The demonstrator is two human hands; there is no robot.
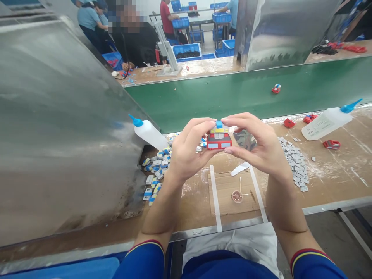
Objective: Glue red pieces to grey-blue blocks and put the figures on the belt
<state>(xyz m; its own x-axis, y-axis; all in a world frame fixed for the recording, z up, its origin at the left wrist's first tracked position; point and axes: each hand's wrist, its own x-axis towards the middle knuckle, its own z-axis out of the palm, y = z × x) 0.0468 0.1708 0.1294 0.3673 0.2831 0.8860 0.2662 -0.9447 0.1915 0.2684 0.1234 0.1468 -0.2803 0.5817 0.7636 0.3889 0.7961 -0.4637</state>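
Observation:
A small red toy car (219, 144) with a white, yellow and blue upper part is held up over the table, upright. My left hand (192, 145) grips it from the left, thumb low and fingers at the top. From the right, my right hand (257, 141) pinches it the same way, with fingertips at the blue top and thumb at the red base. Below them lies a taped cardboard sheet (223, 201) bearing a small round cup (236, 197) with cotton swabs. White, blue and yellow blocks (157, 168) are piled beside my left forearm.
Glue bottles lie tilted at the left (151, 133) and right (325, 124). Grey pieces (295, 162) and red toy parts (331, 144) are on the right. A green belt (203, 97) carries one toy car (276, 88). A metal panel (66, 128) stands left; people sit beyond.

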